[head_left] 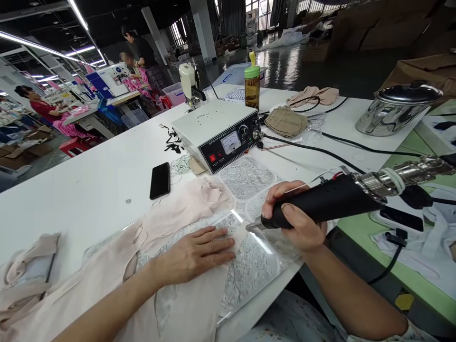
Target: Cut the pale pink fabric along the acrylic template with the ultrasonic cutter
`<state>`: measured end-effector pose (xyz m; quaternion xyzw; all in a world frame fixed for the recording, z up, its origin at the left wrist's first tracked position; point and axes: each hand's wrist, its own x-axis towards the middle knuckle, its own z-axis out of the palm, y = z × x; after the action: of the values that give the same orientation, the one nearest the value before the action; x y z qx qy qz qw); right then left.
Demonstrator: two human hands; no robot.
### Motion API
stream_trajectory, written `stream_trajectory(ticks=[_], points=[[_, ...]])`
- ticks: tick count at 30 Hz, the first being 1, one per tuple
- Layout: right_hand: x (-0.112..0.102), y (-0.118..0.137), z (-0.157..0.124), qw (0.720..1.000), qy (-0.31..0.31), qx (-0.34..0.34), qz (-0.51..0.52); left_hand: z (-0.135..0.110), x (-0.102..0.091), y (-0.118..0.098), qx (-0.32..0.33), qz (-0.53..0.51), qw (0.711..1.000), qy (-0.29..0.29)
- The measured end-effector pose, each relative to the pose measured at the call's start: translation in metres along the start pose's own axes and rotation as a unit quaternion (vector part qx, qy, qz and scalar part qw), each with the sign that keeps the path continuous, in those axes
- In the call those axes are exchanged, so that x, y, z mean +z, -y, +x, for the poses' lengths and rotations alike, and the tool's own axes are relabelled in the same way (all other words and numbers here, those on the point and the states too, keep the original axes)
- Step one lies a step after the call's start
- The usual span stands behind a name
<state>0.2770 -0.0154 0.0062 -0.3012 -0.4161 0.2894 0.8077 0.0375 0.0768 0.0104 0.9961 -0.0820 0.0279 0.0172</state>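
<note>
My left hand (199,251) lies flat, fingers stretched out, on a strip of pale pink fabric (192,304). Under the fabric is a clear plate (249,270) over a marbled surface. My right hand (302,223) is wrapped round the black handle of an ultrasonic cutter (324,202). Its metal tip (254,225) points left at the fabric's edge, just past my left fingertips; whether it touches the cloth I cannot tell. More pale pink fabric (181,206) is bunched behind my left hand and spreads along the table's front left.
Behind the plate stands a control box (221,133) with a dial, cabled toward the right. Around it are a phone (160,180), a bottle with a green lid (252,88), brown pattern pieces (286,121) and a steel pot (397,109). Farther left, people work at sewing machines (110,80).
</note>
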Motion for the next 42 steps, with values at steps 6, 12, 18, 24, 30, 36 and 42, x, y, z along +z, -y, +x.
stream_trajectory(ticks=[6, 12, 18, 24, 30, 36, 42], points=[[-0.004, 0.0, -0.001, 1.0, 0.01, 0.008, -0.001, 0.0, 0.001, 0.0, 0.005, 0.006, 1.0, -0.012], [-0.004, -0.001, 0.0, 1.0, 0.005, 0.011, 0.005, 0.002, 0.002, -0.003, 0.003, 0.012, 0.999, -0.043], [-0.002, 0.0, 0.001, 1.0, -0.002, 0.018, 0.006, 0.002, 0.002, -0.001, 0.008, 0.009, 0.999, -0.046], [-0.002, -0.001, 0.001, 1.0, -0.018, 0.023, 0.0, 0.003, 0.001, 0.0, 0.018, 0.013, 0.999, -0.048], [-0.001, 0.001, 0.002, 0.999, -0.031, 0.028, 0.005, 0.008, -0.004, 0.004, 0.015, -0.016, 1.0, -0.015], [-0.001, -0.001, 0.006, 0.999, -0.048, 0.022, -0.008, 0.014, -0.01, 0.01, 0.006, -0.081, 0.995, 0.05], [-0.002, -0.003, 0.006, 0.998, -0.05, 0.025, 0.007, 0.017, -0.012, 0.014, 0.015, -0.105, 0.992, 0.073]])
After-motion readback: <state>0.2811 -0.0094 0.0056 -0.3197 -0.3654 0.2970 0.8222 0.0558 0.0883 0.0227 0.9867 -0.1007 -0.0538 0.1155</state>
